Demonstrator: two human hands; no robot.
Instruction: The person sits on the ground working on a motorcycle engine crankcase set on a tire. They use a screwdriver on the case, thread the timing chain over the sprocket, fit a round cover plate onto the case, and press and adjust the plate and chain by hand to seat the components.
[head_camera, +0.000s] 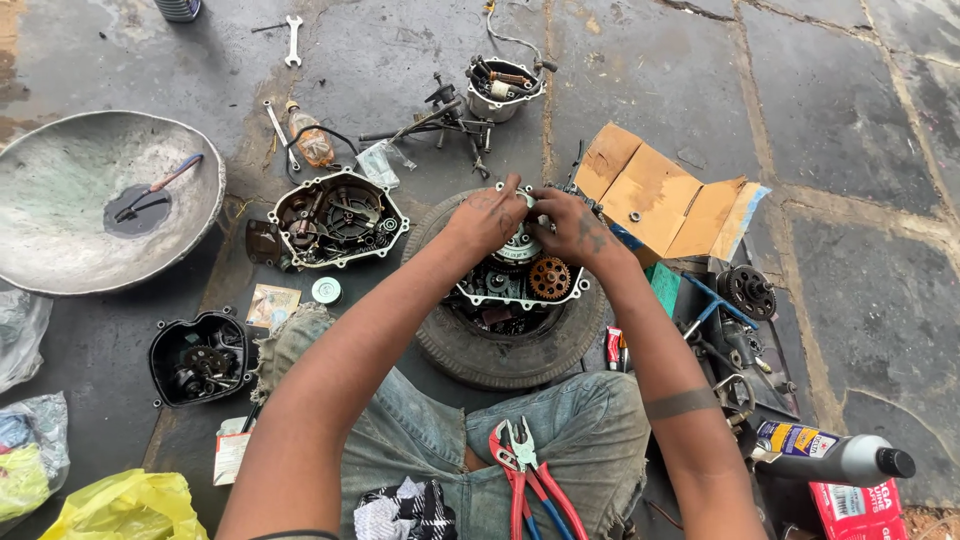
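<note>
Soft, even daylight fills the scene, bright without harsh glare. Shadows are faint and short, pooling under the metal basin (60, 240) and the tyre (500, 360). Focus is sharp at the centre; the wide lens bends the stone floor (850, 150) at its edges.

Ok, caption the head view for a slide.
Both hands, left hand and right hand, work on an engine case resting on a tyre.

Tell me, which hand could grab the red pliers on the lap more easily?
Probably the right hand. Both hands are on the engine part resting in the tyre, but the red pliers lie on the person's right thigh, under the right forearm. The left hand would have to cross over.
</note>
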